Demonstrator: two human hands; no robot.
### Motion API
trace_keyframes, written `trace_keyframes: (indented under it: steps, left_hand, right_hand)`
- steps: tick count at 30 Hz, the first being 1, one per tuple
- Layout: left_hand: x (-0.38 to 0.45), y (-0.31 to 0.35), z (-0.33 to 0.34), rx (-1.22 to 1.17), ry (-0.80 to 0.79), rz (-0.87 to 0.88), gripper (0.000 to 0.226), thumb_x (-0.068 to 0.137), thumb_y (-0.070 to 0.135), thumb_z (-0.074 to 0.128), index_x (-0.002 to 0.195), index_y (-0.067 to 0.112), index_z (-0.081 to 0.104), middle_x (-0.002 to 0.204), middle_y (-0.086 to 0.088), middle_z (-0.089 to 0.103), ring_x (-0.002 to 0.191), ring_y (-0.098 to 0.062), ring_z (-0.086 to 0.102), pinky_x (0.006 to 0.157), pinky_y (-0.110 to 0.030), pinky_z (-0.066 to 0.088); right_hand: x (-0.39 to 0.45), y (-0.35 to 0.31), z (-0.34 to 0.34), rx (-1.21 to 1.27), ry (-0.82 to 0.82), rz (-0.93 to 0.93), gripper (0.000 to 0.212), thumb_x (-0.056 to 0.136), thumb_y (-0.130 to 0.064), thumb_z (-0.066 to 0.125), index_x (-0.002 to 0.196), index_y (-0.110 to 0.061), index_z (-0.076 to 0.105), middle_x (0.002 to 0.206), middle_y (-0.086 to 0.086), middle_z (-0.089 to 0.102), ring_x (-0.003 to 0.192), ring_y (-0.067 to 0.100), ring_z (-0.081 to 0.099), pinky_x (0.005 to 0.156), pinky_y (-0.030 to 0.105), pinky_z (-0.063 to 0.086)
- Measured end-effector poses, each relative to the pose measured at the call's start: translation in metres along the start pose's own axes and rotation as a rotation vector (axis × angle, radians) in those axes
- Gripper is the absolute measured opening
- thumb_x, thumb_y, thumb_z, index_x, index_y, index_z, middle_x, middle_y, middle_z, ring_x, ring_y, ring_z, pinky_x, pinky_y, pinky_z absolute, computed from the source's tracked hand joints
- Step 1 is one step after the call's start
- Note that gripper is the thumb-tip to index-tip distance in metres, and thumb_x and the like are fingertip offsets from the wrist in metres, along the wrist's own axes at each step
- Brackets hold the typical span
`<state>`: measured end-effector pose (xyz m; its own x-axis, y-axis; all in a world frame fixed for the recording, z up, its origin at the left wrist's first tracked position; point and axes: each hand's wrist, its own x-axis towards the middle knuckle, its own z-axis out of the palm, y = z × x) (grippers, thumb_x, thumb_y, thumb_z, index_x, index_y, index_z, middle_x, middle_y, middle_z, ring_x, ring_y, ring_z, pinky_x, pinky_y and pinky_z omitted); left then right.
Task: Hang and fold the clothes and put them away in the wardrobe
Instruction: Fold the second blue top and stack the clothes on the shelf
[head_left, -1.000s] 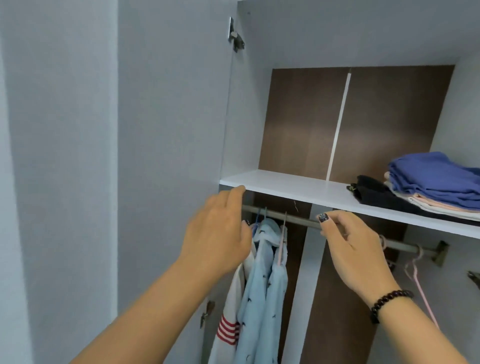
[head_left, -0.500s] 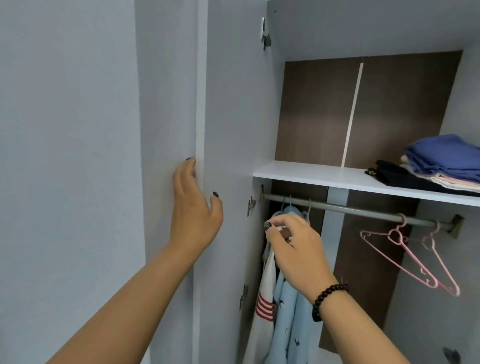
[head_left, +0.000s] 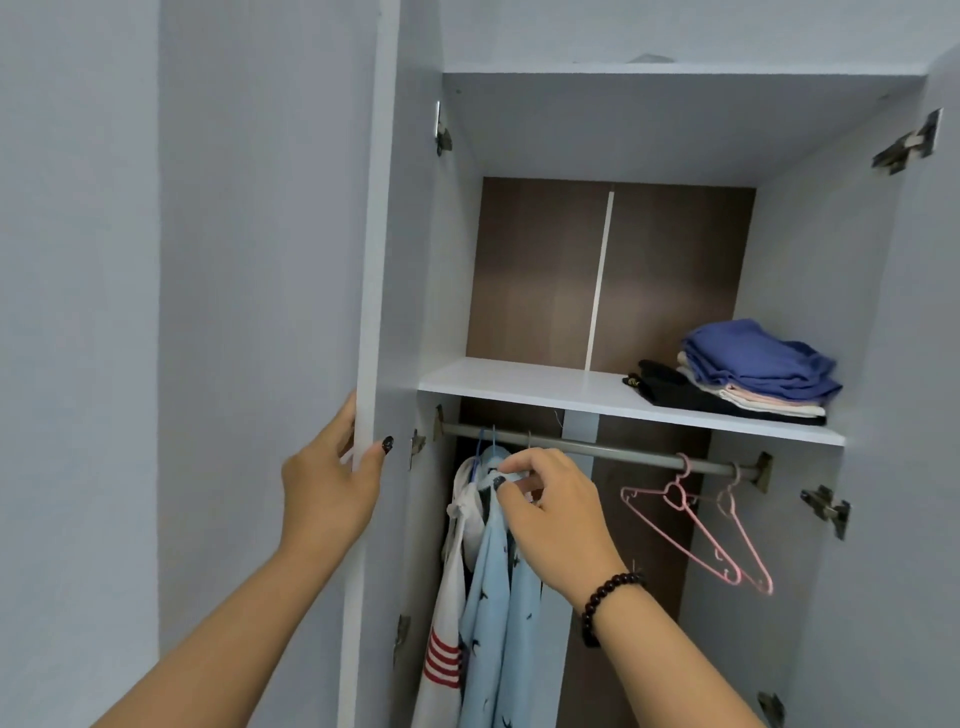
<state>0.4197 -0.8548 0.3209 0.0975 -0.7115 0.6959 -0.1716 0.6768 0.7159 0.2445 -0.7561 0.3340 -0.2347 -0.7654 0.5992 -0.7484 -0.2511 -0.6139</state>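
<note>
Since a moment ago, left hand (head_left: 332, 488) has shifted from rail (head_left: 597, 451) to door edge (head_left: 370, 312), gripping it, thumb in front. Head view: light blue shirt (head_left: 501, 587) hangs on rail at wardrobe's left; likely soft, light, best taken at collar or hanger. Right hand (head_left: 558, 512) pinches its collar, fingers curled narrow. Two pink hangers (head_left: 696, 525) hang bare; folded clothes (head_left: 753, 364) on shelf (head_left: 519, 382).

No readable text anywhere in view.
The hanging shirts (head_left: 498, 597) carry only red stripes and small dark bird-like prints; the folded clothes (head_left: 753, 369) on the shelf (head_left: 519, 382) show no legible label.
</note>
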Motion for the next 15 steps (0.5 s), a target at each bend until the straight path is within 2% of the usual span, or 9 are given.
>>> trace_keyframes:
  steps: [4,7,9,12,15]
  left_hand:
    - [-0.016,0.0,0.035,-0.106,0.015,-0.023,0.06,0.086,0.016,0.07,0.139,0.033,0.048,0.109,0.039,0.051,0.095,0.032,0.047,0.092,0.001,0.034]
    - [-0.025,-0.002,0.062,-0.045,-0.052,0.022,0.071,0.084,0.02,0.072,0.141,0.044,0.036,0.123,0.033,0.045,0.111,0.013,0.047,0.098,-0.009,0.034]
    - [-0.031,-0.001,0.08,0.024,-0.116,0.071,0.08,0.084,0.02,0.072,0.14,0.053,0.024,0.133,0.028,0.039,0.116,0.006,0.043,0.101,-0.014,0.031]
    - [-0.038,-0.001,0.109,0.038,-0.202,0.144,0.083,0.086,0.016,0.07,0.14,0.052,0.018,0.147,0.025,0.031,0.126,0.003,0.041,0.1,-0.003,0.026]
    - [-0.039,-0.001,0.14,0.065,-0.287,0.234,0.081,0.086,0.013,0.069,0.143,0.045,0.02,0.152,0.024,0.025,0.137,-0.001,0.034,0.104,-0.002,0.021]
  right_hand:
    - [0.012,0.021,-0.023,0.028,0.023,0.057,0.014,0.091,-0.016,0.055,0.095,-0.028,0.061,0.105,-0.011,0.056,0.094,-0.002,0.052,0.068,0.002,0.038]
    - [0.021,0.038,-0.04,0.044,0.033,0.082,0.012,0.093,-0.018,0.055,0.098,-0.025,0.062,0.104,-0.01,0.06,0.091,-0.005,0.051,0.067,-0.001,0.038]
    - [0.028,0.045,-0.051,0.121,0.038,0.093,0.014,0.093,-0.02,0.055,0.105,-0.024,0.063,0.106,-0.01,0.061,0.094,-0.005,0.053,0.073,0.0,0.041]
    - [0.043,0.049,-0.066,0.283,0.016,0.09,0.027,0.093,-0.024,0.057,0.12,-0.023,0.057,0.114,-0.01,0.06,0.101,-0.003,0.056,0.091,0.018,0.048]
    - [0.064,0.052,-0.079,0.338,-0.025,0.049,0.039,0.093,-0.027,0.057,0.131,-0.026,0.05,0.123,-0.009,0.057,0.107,0.003,0.056,0.091,0.019,0.046]
